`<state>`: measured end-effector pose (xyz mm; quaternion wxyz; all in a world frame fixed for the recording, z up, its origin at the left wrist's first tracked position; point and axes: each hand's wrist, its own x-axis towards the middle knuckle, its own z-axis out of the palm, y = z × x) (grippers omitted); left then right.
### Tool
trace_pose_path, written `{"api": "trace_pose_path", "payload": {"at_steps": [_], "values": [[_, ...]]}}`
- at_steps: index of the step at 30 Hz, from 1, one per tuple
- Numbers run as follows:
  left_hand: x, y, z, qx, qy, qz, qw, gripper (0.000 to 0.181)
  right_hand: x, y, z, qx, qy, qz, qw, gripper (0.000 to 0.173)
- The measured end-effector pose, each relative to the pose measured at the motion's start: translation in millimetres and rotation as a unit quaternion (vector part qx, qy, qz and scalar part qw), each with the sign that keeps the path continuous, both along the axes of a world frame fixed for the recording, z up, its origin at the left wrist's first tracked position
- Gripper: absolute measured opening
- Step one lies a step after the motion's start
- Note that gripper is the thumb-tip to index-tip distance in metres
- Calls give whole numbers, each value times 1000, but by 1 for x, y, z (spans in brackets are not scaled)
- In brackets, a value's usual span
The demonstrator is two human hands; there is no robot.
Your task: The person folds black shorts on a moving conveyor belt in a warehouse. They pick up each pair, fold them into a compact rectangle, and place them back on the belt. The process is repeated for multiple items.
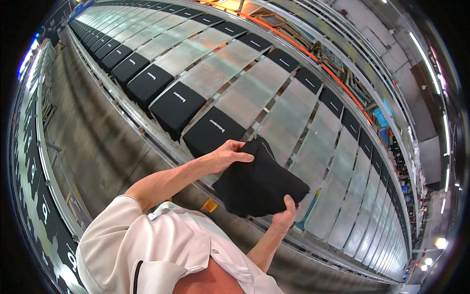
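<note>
A piece of black fabric [260, 183] is stretched between my two hands, above the near edge of a long printing table. My left hand [231, 156] pinches its upper left edge between thumb and fingers. On the lower right, my right hand [286, 213] grips the edge with the thumb on top. Thin white marking shows near the fabric's upper corner. Just beyond my left hand, a black fabric piece with white print [214, 128] lies flat on a metal platen. Bare metal platen surface [293, 121] shows past the held fabric.
More printed black pieces [178, 104] line the near side leftward, and others [284, 60] run along the far side. A metal rail [128, 119] edges the table. A yellow-and-blue strip [310, 209] lies right of my right hand. Behind on the left stands another table [46, 161].
</note>
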<state>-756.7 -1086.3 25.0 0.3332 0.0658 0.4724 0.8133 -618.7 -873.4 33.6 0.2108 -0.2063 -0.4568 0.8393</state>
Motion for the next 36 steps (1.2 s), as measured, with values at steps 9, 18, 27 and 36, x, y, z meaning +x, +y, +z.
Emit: {"api": "trace_pose_path", "payload": {"at_steps": [9, 18, 27, 36], "values": [[46, -103, 48, 71, 77, -26, 994, 20, 38, -112, 56, 1, -56, -59, 997, 48], [61, -229, 46, -3, 1, -63, 998, 29, 62, -236, 66, -10, -116, -48, 992, 41], [-1, -229, -1, 30, -146, -24, 989, 39, -21, -231, 0, -58, -91, 1, 994, 45], [-60, -196, -80, -170, -162, 43, 971, 29, -84, -193, -102, 2, -218, 32, 975, 48]]}}
